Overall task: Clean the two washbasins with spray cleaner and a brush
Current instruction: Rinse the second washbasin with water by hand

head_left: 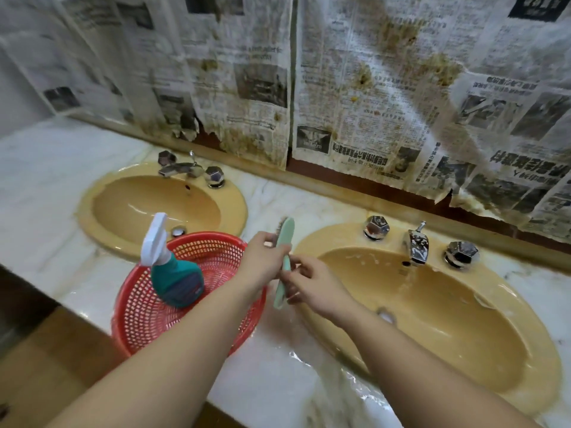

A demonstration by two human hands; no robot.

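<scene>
Head view: both hands' fingers curled round green brush (283, 261), left hand (262, 257) upper, right hand (312, 282) lower.

Two washbasins (160, 202) (432, 310), two taps (180, 168) (417, 247), four knobs (167, 158) (214, 176) (376, 227) (462, 253), one basket (148, 322), one spray bottle (173, 273), one brush (284, 257).

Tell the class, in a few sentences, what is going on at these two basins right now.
A person holds a green brush in both hands, the left hand near its bristle end and the right hand on the handle, above the counter between the basins. The spray bottle stands in a red basket beside the left basin. The right basin looks wet, with water at its tap.
</scene>
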